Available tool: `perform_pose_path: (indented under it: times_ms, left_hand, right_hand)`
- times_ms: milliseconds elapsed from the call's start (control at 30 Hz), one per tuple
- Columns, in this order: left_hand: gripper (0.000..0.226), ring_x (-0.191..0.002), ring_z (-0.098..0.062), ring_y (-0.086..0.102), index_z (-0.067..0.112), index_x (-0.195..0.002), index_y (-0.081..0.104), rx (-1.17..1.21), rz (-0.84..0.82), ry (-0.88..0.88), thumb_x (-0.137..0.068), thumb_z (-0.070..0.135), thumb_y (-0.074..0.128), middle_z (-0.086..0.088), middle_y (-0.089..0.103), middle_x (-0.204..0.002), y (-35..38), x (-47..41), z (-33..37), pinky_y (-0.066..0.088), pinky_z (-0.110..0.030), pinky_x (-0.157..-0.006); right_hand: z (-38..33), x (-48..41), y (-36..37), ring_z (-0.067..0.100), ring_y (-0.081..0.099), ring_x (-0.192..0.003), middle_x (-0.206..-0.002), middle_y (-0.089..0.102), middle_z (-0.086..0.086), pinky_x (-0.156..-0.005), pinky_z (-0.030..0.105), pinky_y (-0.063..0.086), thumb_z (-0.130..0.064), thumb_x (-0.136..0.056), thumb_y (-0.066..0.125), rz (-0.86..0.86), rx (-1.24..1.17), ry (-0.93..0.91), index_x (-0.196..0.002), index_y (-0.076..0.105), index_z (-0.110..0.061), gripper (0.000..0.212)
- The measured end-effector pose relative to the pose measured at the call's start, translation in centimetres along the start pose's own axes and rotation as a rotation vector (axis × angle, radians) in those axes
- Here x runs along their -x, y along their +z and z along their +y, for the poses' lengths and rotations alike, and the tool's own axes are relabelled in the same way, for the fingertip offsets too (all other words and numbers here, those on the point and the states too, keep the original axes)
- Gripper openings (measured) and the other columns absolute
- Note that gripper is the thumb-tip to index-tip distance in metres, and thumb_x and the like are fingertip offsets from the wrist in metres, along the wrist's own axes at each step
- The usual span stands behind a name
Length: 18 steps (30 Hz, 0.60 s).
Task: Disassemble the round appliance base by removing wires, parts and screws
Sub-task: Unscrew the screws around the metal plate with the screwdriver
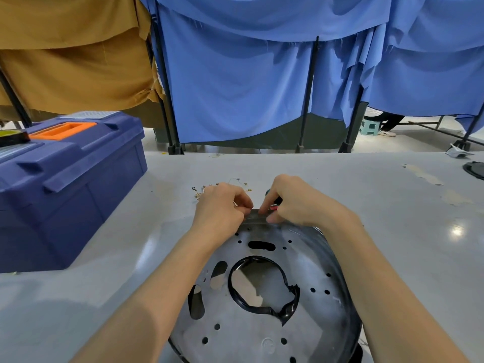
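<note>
The round metal appliance base lies near the table's front edge, silver with many holes and a large central opening ringed by torn black plastic. Both hands work at its far rim. My left hand pinches something small at the rim with curled fingers. My right hand holds a tool with a red and black handle, mostly hidden under the fingers, and presses on the rim. Loose wires with small brass terminals lie on the table just beyond my left hand.
A blue toolbox with an orange handle stands at the left, a tape roll on its lid. A dark round part sits at the table's right edge. Blue and tan curtains hang behind the grey table.
</note>
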<state>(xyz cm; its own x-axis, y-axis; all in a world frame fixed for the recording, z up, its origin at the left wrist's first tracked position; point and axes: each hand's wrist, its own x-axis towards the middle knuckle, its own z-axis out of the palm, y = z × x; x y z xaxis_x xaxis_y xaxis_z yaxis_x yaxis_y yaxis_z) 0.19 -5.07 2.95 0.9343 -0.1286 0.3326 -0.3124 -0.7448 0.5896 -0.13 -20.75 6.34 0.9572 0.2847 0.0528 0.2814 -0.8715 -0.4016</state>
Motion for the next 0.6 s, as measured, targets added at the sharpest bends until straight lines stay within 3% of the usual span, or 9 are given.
perform_pose_path:
  times_ms: [233, 400, 600]
  left_hand:
    - [0.017, -0.079, -0.012, 0.061, 0.023, -0.088, 0.075, -0.140, -0.103, 0.047, -0.080, 0.008, 0.072, 0.005, 0.070, -0.084, 0.0, -0.1, 0.2, 0.052, -0.029, -0.078]
    - [0.027, -0.079, -0.013, 0.069, 0.018, -0.092, 0.074, -0.190, -0.254, 0.054, -0.072, 0.000, 0.077, 0.002, 0.074, -0.082, -0.1, 0.1, 0.3, 0.057, -0.035, -0.082]
    - [0.026, -0.088, -0.015, 0.067, 0.020, -0.098, 0.072, -0.312, -0.258, 0.111, -0.078, 0.005, 0.074, 0.004, 0.072, -0.088, 0.0, 0.2, 0.5, 0.054, -0.036, -0.085]
  right_hand:
    - [0.6, 0.0, 0.3, 0.016, 0.059, -0.094, -0.106, 0.069, 0.001, -0.087, 0.028, 0.049, -0.015, -0.075, 0.082, -0.210, 0.010, 0.138, -0.102, 0.077, -0.018, 0.028]
    - [1.0, 0.0, 0.4, 0.017, 0.057, -0.103, -0.113, 0.064, -0.002, -0.089, 0.027, 0.046, -0.019, -0.071, 0.085, -0.237, 0.008, 0.178, -0.101, 0.076, -0.020, 0.031]
    - [1.3, -0.1, 0.4, 0.017, 0.058, -0.103, -0.111, 0.066, -0.001, -0.092, 0.030, 0.048, -0.019, -0.071, 0.086, -0.236, -0.006, 0.180, -0.100, 0.077, -0.021, 0.030]
